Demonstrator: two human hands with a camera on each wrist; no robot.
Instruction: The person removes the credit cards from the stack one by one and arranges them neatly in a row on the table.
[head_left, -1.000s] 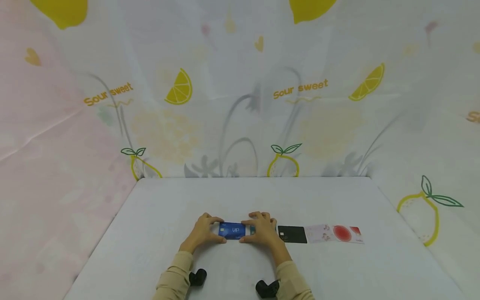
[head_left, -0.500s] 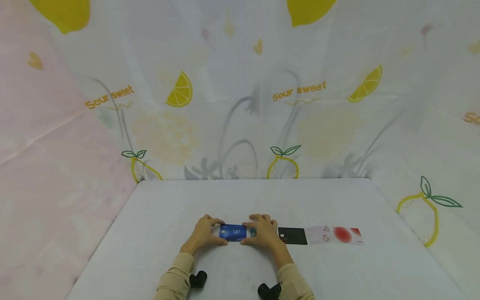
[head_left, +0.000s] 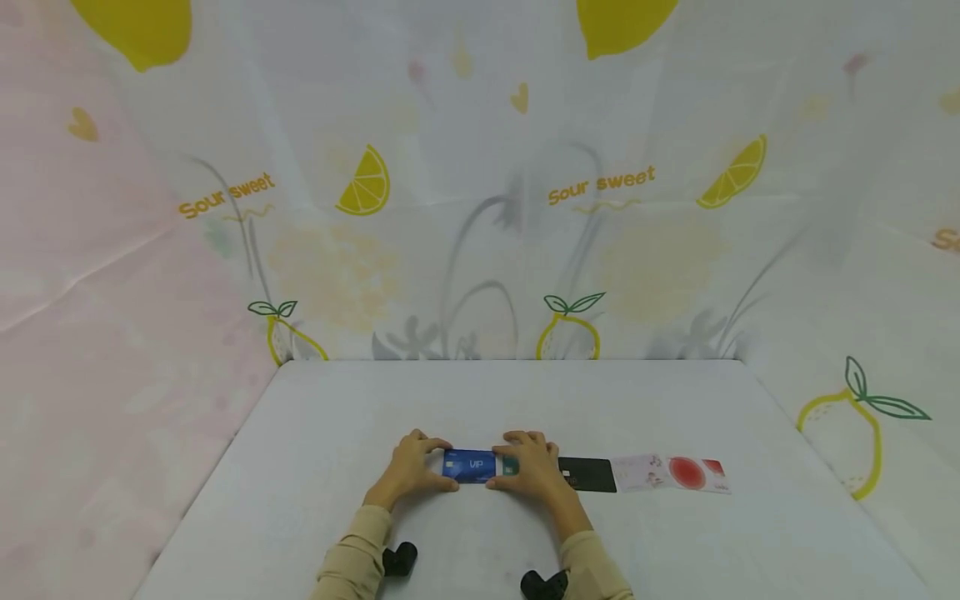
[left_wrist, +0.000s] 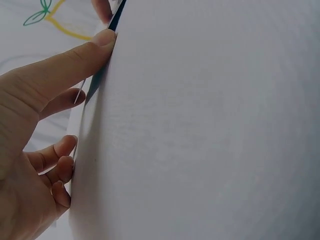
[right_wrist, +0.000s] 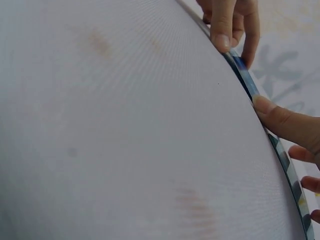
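Observation:
A blue card (head_left: pixel 469 467) marked VIP lies flat on the white table between the two hands in the head view. At its left end, my left hand (head_left: pixel 408 468) pinches it by the far and near edges with finger and thumb. The right hand (head_left: pixel 529 468) holds the right end in the same way. Under that hand's palm a teal-green card (head_left: pixel 510 465) shows in part, adjoining the blue one. In the left wrist view the thumb (left_wrist: pixel 102 42) presses at the card's near edge. The right thumb (right_wrist: pixel 265 107) rests on the edge in the right wrist view.
To the right, the row goes on with a black card (head_left: pixel 588 475), a pale pink patterned card (head_left: pixel 637 472) and a card with a red circle (head_left: pixel 687 473). The white table (head_left: pixel 360 392) ends at a lemon-print cloth backdrop (head_left: pixel 480 250). Black wrist-camera mounts (head_left: pixel 401 559) sit by the sleeves.
Both hands keep their hold on the blue card, which shifts very slightly to the right. The other cards stay in their row; the head view drifts a little.

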